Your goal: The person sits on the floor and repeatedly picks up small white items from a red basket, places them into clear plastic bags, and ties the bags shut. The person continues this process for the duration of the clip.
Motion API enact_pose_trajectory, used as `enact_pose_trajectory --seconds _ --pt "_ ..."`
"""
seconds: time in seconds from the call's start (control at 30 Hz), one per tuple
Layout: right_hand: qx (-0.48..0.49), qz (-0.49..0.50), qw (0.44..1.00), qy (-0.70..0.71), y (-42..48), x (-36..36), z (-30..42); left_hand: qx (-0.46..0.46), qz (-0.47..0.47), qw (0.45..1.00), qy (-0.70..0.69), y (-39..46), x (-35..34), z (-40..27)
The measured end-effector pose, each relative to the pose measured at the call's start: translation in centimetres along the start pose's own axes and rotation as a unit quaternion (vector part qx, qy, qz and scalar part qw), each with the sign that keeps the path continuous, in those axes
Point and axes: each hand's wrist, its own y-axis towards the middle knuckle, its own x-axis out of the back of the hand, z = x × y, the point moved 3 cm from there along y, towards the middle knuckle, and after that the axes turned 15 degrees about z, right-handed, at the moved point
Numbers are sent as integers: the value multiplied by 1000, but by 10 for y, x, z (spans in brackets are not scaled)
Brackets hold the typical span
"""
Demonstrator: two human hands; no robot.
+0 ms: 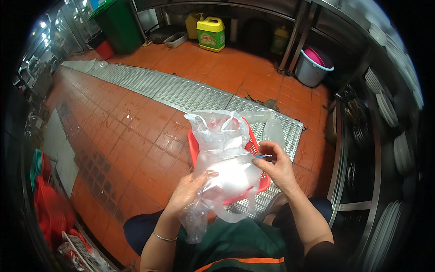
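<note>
A translucent plastic bag [221, 149] with handle loops lies over a red perforated plastic basket [251, 134]. A bright white mass [234, 175] shows through the film; what it is cannot be made out. My left hand [188, 190] grips the bag's left side, and loose film hangs below the wrist. At the bag's right edge is my right hand [277, 166], thumb against the film and fingers curled. A small blue strip [263, 156] shows between thumb and fingers; whether they pinch it is unclear. The basket is above a metal drain grating [163, 86].
Wet red floor tiles [142, 129] surround the grating. A yellow-green detergent jug [210, 35] and a grey bucket [312, 68] stand at the back. Metal shelving with stacked white plates [387, 108] lines the right. Red plastic baskets [51, 207] are at the left; a green bin [117, 29] stands far back.
</note>
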Motion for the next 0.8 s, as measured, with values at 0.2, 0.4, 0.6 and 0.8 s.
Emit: enact_pose_trajectory --seconds 0.2,0.4,0.6,0.8 --pt "-78 16 917 391 -3 1 -15 -121 -3 993 -6 -4 -1 -10" --pt "-190 199 932 235 -13 -36 -59 -148 -59 986 -53 -1 7 -6" --pt "-121 251 855 437 -11 -75 -21 -215 -74 970 -81 4 8 4" --pt "-116 137 888 424 -8 -74 -26 -204 -92 973 -50 5 0 4"
